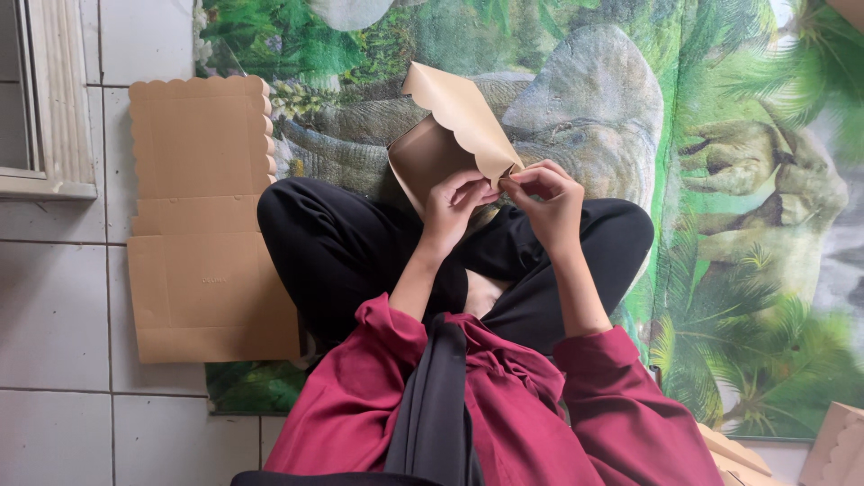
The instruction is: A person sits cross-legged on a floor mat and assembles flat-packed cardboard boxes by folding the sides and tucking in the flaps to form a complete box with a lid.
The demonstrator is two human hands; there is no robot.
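Two hands meet at the lower corner of a tan cardboard box (441,144) that is partly folded, held up over the person's crossed legs in black trousers (342,243). Its scalloped flap (459,112) stands open and tilts up and away from the hands, while the darker inside panel faces down toward the lap. The left hand (454,209) sits just below the box and grips its lower edge, fingers curled over the card and thumb pressed toward the corner. The right hand (546,202) is just beside it on the other side of that corner, pinching the tip of the flap between thumb and forefinger; the remaining fingers are bent in loosely. The fingertips of both hands are almost touching each other at the fold. Both forearms come up out of dark red sleeves (576,396), with a black strip of cloth (436,405) hanging between them. Under the legs lies a mat printed with green foliage and grey dinosaurs (720,180). On the person's left, well apart from the hands, a stack of flat unfolded tan box blanks (202,225) rests partly on the mat edge and partly on the white tiled floor (54,306). More tan cardboard pieces (832,445) show at the lower corner on the person's right.
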